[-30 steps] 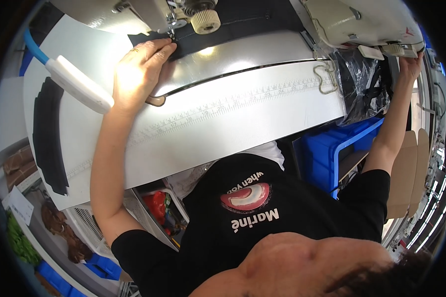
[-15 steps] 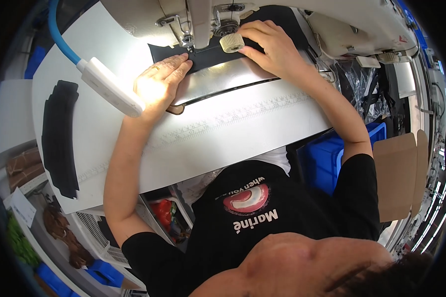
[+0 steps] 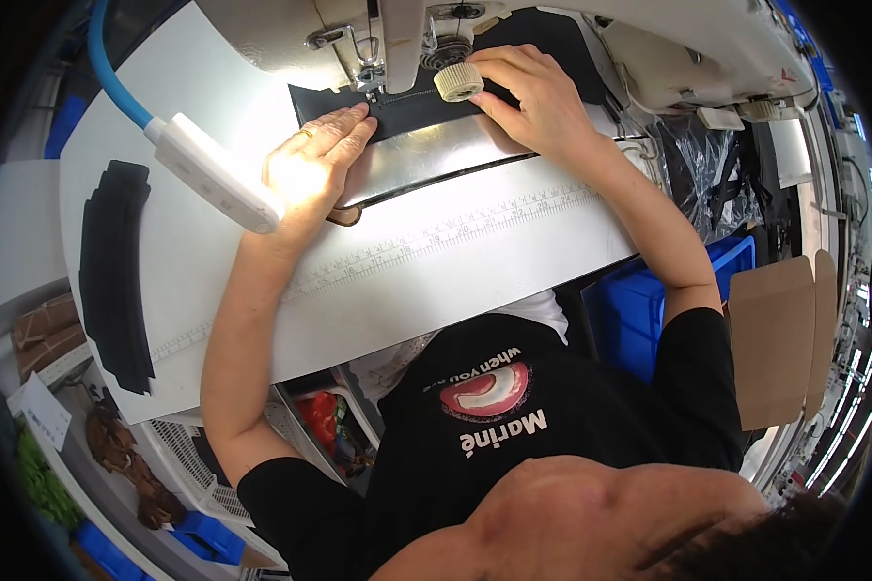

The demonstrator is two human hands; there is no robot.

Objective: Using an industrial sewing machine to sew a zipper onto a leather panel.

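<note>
My left hand (image 3: pixel 310 165) lies open, fingertips on black fabric (image 3: pixel 329 97) with a zipper, just beside the presser foot (image 3: pixel 373 95) of a sewing machine. A gold ring shows on it. My right hand (image 3: pixel 543 111) has thumb and index apart at the right side of a cream knurled dial (image 3: pixel 458 82); their tips are partly behind it, and I cannot tell whether they touch it or the fabric. A polished metal plate (image 3: pixel 407 155) runs below both hands, with a printed ruler on the white table (image 3: pixel 426 271) in front.
A white lamp (image 3: pixel 213 169) on a blue gooseneck hangs left. A stack of black strips (image 3: pixel 111 271) lies at left. A second machine head (image 3: pixel 698 68), crumpled clear plastic (image 3: pixel 698 174), a blue crate (image 3: pixel 620 320) and cardboard (image 3: pixel 775 339) are at right. Bins (image 3: pixel 194 465) stand below left.
My right hand has swung from the far-right machine inward to beside the dial. My left hand stays on the fabric. The view has shifted slightly.
</note>
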